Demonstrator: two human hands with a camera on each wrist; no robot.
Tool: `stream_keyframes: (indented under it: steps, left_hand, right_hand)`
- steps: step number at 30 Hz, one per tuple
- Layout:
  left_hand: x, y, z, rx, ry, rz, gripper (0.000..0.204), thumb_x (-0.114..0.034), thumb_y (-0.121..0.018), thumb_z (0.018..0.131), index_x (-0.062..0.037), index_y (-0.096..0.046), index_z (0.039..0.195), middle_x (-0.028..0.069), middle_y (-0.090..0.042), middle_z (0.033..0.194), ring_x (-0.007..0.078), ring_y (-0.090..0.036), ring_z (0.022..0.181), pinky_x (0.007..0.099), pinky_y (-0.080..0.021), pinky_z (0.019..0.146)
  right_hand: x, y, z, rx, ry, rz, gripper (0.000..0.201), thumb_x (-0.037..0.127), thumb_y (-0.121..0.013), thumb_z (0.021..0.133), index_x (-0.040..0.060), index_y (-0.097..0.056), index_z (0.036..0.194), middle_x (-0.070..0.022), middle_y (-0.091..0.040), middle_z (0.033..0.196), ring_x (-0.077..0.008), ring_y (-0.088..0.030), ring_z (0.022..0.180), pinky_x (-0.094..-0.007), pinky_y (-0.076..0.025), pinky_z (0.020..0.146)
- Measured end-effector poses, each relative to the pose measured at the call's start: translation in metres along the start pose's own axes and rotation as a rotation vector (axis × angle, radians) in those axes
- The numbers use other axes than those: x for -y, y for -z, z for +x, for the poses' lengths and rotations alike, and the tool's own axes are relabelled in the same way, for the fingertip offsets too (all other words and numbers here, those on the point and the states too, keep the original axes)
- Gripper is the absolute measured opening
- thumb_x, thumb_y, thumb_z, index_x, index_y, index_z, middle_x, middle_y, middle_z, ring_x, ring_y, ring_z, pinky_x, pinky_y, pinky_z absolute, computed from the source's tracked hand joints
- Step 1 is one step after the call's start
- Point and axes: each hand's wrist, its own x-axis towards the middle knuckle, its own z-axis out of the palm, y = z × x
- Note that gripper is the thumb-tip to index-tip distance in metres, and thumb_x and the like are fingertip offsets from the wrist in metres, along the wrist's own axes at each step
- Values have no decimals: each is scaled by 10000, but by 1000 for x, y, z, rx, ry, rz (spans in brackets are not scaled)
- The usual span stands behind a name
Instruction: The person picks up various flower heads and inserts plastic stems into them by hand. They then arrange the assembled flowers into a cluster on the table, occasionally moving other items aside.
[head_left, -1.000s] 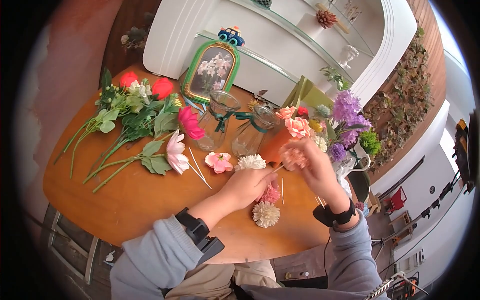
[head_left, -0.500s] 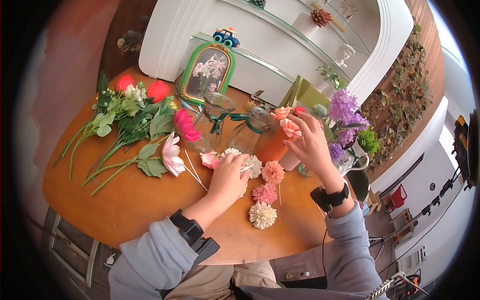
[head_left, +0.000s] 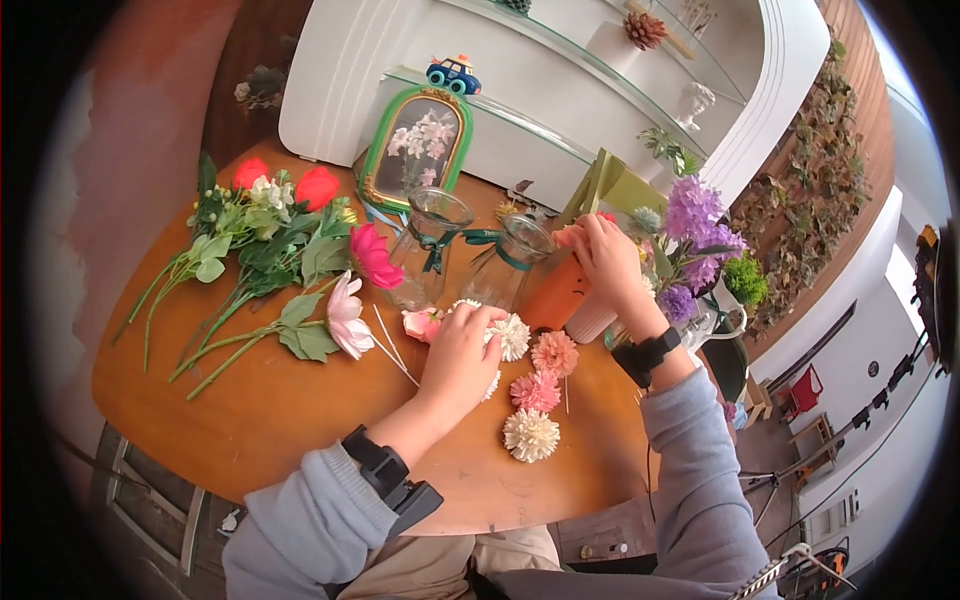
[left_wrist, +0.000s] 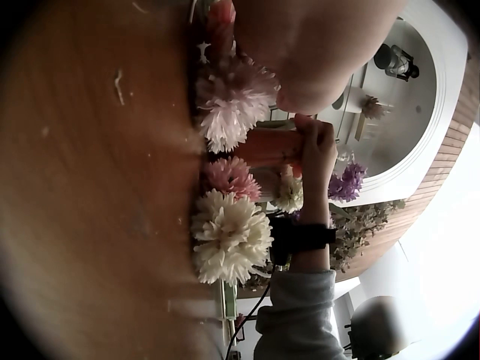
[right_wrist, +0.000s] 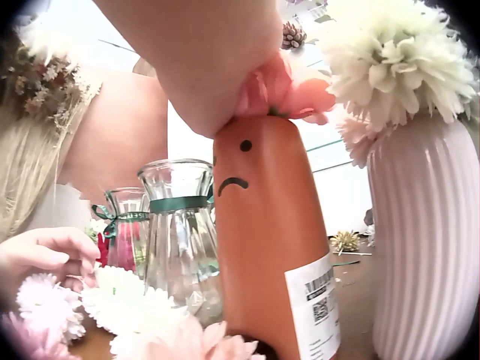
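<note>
In the head view my right hand is at the mouth of an orange vase, pinching a coral rose there. The right wrist view shows that rose's petals beside the hand, just above the vase's frowning face. My left hand stays low over the table by a white pompom flower, fingers loosely bent, with nothing visible in them. A row of pompom heads lies between the hands: a peach one, a pink one and a cream one.
Two glass vases with green ribbons stand behind the left hand. Long-stemmed flowers lie at the left, near white sticks. A ribbed pale vase is beside the orange one. Purple flowers rise at the right.
My right hand set the peach pompom down on the table, then reached up to the coral roses and took hold of one. The left hand drew back left to the white pompoms.
</note>
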Motion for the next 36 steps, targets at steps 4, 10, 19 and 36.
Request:
stream_keyframes:
  steps: [4,10,19,36]
  left_hand:
    - [-1,0,1,-3,0,-42,217,-22,-534,835,-33,-560,1050,103,-529,1001,246,-555,957,343,-455,831]
    - [-7,5,4,14,10,-103,223,-4,-523,837,-32,-556,1055,93,-523,997,208,-548,952,313,-439,829]
    - [-30,8,5,228,-64,-560,322,-186,-524,921,-56,-515,1215,34,-525,1048,131,-509,1008,275,-408,844]
    - [-4,9,0,203,-100,178,192,-184,-601,847,-48,-621,981,96,-575,804,267,-567,808,338,-444,715]
  right_hand:
    - [-9,7,3,-65,62,10,134,136,-569,826,54,-463,832,-99,-554,721,-293,-585,703,-392,-471,590]
    - [-17,39,9,-391,112,-6,149,142,-622,834,66,-508,775,-98,-552,631,-281,-563,552,-359,-434,483]
    - [51,89,-25,-460,215,169,104,38,-654,750,58,-553,765,-67,-514,576,-230,-530,474,-313,-415,432]
    - [16,60,-32,-68,23,-32,278,214,-681,746,55,-536,922,-90,-536,847,-270,-555,818,-384,-473,643]
